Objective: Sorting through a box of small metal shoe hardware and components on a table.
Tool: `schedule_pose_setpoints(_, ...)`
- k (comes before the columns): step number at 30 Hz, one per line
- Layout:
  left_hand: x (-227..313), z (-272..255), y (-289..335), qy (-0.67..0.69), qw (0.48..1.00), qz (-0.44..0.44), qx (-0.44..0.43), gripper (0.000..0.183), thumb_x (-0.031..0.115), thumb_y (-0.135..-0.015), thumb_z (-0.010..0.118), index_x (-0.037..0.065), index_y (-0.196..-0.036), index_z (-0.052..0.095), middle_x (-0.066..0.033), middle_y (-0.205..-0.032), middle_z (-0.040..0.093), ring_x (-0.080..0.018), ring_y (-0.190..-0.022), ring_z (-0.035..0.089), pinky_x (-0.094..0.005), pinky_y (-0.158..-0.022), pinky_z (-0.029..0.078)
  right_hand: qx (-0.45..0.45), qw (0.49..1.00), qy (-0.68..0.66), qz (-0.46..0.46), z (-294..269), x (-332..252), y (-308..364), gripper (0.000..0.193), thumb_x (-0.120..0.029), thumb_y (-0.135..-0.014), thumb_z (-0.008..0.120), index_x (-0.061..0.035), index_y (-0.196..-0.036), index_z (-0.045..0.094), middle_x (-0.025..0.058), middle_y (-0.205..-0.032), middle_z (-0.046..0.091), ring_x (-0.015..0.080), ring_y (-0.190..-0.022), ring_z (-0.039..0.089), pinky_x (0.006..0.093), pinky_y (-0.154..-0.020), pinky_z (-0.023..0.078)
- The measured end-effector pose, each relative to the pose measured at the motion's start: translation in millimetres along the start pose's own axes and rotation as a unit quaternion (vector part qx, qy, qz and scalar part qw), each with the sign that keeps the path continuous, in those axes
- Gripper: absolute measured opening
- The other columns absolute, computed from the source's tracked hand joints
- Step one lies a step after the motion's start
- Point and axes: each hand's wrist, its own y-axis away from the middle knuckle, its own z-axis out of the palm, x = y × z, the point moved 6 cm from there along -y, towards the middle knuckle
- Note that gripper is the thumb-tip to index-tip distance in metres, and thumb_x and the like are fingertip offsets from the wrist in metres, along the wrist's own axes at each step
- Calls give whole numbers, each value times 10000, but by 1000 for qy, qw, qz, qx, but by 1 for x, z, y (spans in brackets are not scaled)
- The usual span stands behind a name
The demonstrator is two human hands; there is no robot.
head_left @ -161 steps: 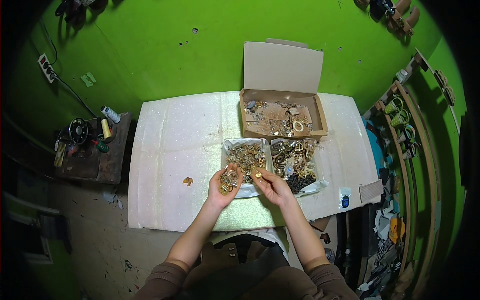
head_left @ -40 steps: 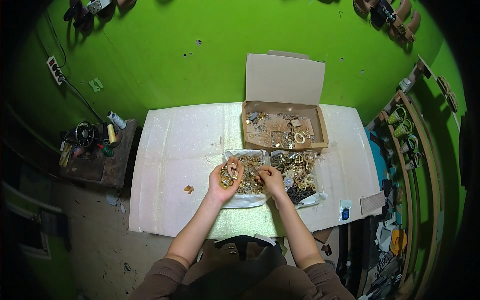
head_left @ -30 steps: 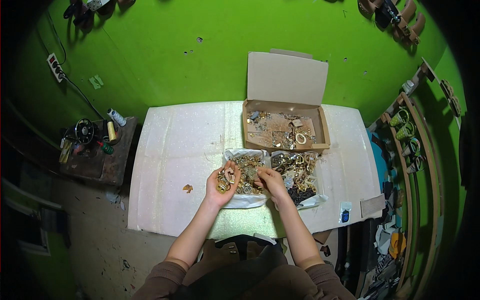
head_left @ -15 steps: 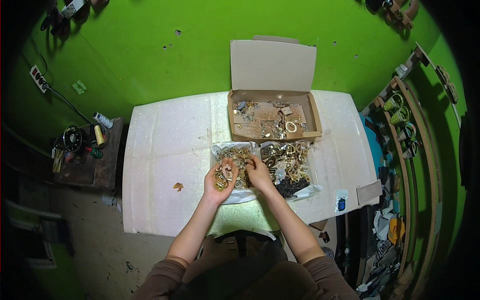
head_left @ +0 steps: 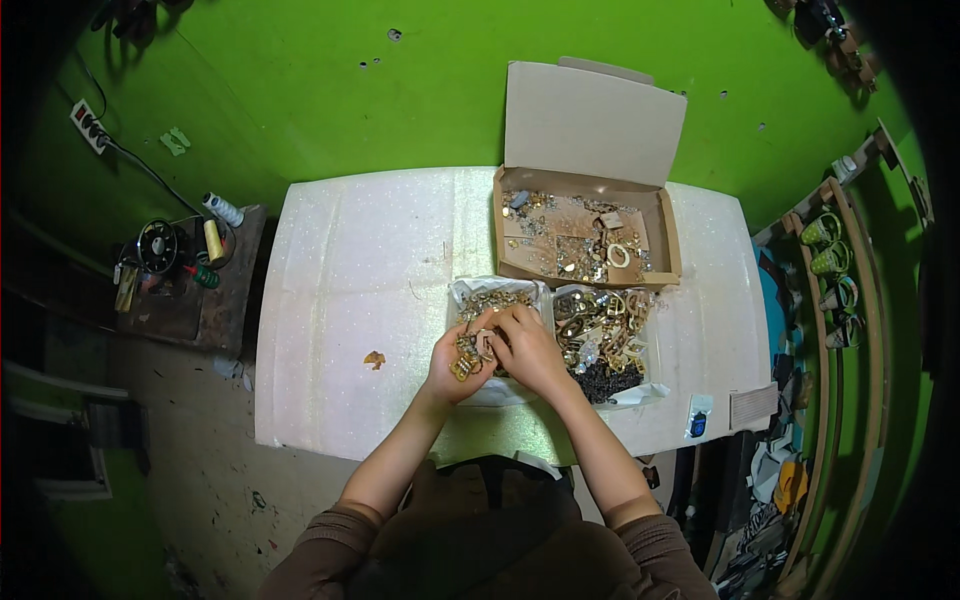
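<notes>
Nearest, two brown-sleeved forearms rise from the lower edge to meet over a white table [head_left: 340, 300]. Left hand [head_left: 458, 360]: palm up, fingers curled closed around a clutch of small gold-coloured metal fittings [head_left: 464, 362], one rectangular piece showing at the heel of the hand. Right hand [head_left: 528, 345]: laid over the left hand's fingertips, its own fingers bent down into the clutch; whether they pinch a single piece or only touch the heap cannot be told. Both hands sit above the left clear bag [head_left: 490, 300], open-mouthed, part-filled with fine gold fittings. Just beside it to the right, touching, the right clear bag [head_left: 600, 335]: larger gold rings and buckles above, a dark grainy mass at its near end. Apart on the bare tabletop to the left, one stray gold scrap [head_left: 373, 359]. At the table's near right edge, a small blue-and-white item [head_left: 698, 420], kind unclear. Farther back, a cardboard box [head_left: 585, 225], lid standing open against the green wall [head_left: 330, 90], floor thinly scattered with mixed fittings, a few pale rings among them. Progress, as judged: sorting well under way, with both bags stocked; box contents and the handful remain unsorted, so a fair share appears left.
</notes>
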Motion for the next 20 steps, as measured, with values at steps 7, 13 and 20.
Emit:
schedule_pose_setpoints(7, -3, -1, -7, 2, 998, -56, 10, 465, 38, -835, 383, -55, -1267, 239, -83, -1267, 408, -157, -1155, 405, -268, -1006, 253, -81, 962, -224, 130, -1, 12, -9, 111, -109, -780, 560, -29, -853, 533, 51, -720, 557, 172, -662, 543, 270, -623, 428)
schedule_pose_setpoints(13, -12, -10, -7, -74, 996, 3, 50, 537, -24, -755, 518, -73, -1229, 269, -130, -1270, 388, -161, -1110, 448, -269, -931, 366, -90, 853, -468, 214, 28, 46, 2, 139, -90, -816, 539, 8, -915, 541, -27, -746, 531, 18, -658, 463, 178, -589, 387)
schedule_pose_setpoints(20, -25, -6, -8, -23, 999, -3, 25, 543, 10, -771, 516, -39, -1245, 255, -105, -1248, 405, -142, -1129, 418, -257, -949, 341, -99, 908, -337, 229, 15, 43, 6, 245, -92, -792, 532, -42, -1031, 562, 32, -776, 590, 76, -672, 520, 205, -619, 430)
